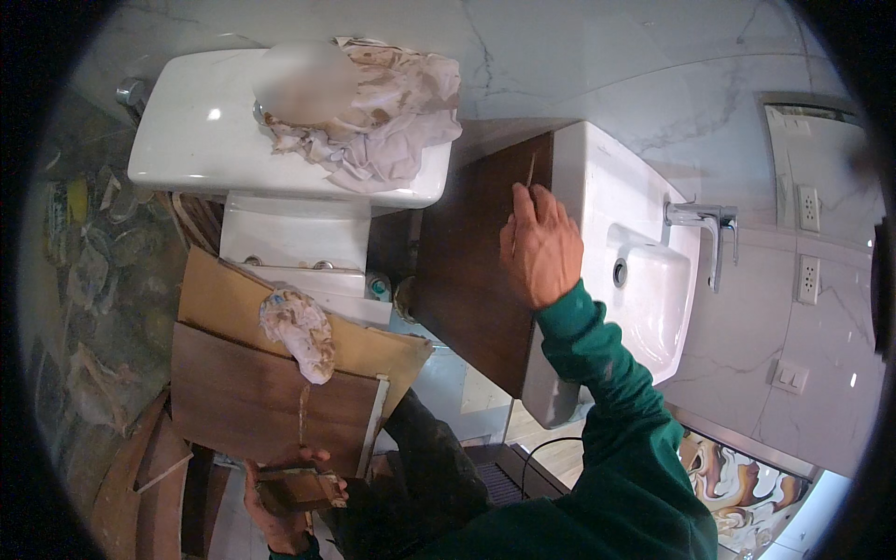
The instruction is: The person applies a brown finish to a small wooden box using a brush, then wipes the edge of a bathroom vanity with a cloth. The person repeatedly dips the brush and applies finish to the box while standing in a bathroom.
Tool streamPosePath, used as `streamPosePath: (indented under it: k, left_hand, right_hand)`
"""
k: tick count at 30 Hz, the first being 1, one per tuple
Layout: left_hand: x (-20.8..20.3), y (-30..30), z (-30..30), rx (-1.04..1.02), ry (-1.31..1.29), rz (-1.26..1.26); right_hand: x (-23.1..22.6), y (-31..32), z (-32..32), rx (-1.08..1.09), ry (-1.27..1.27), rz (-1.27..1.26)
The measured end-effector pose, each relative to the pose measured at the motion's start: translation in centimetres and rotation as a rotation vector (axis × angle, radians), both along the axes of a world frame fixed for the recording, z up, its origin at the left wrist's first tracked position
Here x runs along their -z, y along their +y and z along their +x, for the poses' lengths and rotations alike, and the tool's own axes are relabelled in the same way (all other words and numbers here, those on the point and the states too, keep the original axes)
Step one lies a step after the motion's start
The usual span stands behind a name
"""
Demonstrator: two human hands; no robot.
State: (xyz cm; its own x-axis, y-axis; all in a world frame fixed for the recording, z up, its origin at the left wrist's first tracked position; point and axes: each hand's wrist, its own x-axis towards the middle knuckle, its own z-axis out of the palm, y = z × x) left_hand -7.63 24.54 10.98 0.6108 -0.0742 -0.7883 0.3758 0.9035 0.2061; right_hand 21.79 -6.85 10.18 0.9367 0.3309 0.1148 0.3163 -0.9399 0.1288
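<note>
My right hand, at the end of a green sleeve, is closed on a thin pale stick-like tool. Its tip points up along the dark brown wooden panel on the side of the washbasin cabinet, near the white basin's edge. At the lower left, my left hand grips a small brown rectangular piece with a pale worn edge. Just beyond it lies a brown board over a tan sheet. A stained, crumpled rag rests on both.
A white toilet tank stands at the far left, with a larger stained cloth on its lid. The white washbasin with a chrome faucet is to my right. Bent brown boards lean at the lower left.
</note>
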Motion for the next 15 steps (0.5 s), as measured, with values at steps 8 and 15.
streamPosePath:
  k: [8, 15]
  left_hand:
    - [-0.2, 0.3, -0.6, 0.034, 0.061, 0.111]
    - [-0.8, 1.5, -1.5, 0.061, 0.101, 0.176]
  right_hand:
    - [-4.6, 0.7, -7.6, -0.165, 0.066, 0.299]
    - [-7.5, 1.0, -16.9, -0.119, 0.148, 0.582]
